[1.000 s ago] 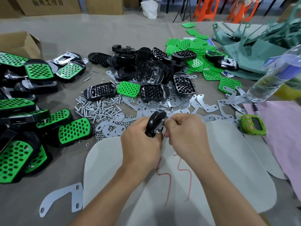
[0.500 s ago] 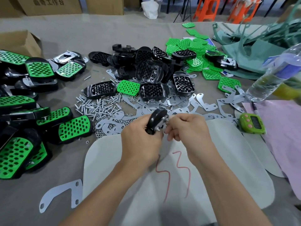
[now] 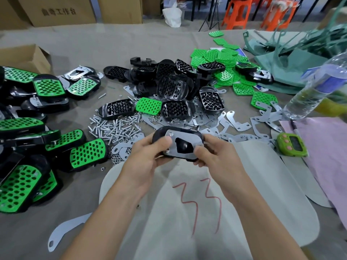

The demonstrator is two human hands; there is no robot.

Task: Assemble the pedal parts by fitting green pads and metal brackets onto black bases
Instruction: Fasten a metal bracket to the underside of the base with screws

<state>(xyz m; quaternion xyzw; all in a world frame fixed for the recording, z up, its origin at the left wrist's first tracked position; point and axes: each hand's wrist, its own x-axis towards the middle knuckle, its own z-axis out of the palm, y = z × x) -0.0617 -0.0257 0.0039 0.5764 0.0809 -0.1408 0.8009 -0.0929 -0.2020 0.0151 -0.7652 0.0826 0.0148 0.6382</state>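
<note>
As the piece lies now: the black base [image 3: 180, 129] is held up off the white sheet [image 3: 187, 212], between the two hands, just short of the scattered parts.
Face shown: its underside is turned to the camera, with the metal bracket [image 3: 189, 136] lying flat on it; two fastener heads show at the bracket's left end.
Hidden face: the pad side points away, so I cannot tell whether a green pad is fitted.
Long axis: it runs left to right across the view, one end in each hand.
Left hand [image 3: 146, 160]: curled round the left end, thumb pressed on the bracket's edge.
Right hand [image 3: 216, 160]: curled round the right end, thumb at the bracket's lower right corner.
Hands together or apart: close together, joined only by the piece.
Step, as I judge it: checking the bracket's seat.
What lies to which side: bolts [image 3: 112, 128] and finished pedals [image 3: 86, 152] lie to the left, nearer the left hand; loose brackets [image 3: 238, 126] lie up and right, nearer the right hand.
Next move probably turns on: which hand lets go, since the other must carry the whole length alone.
</note>
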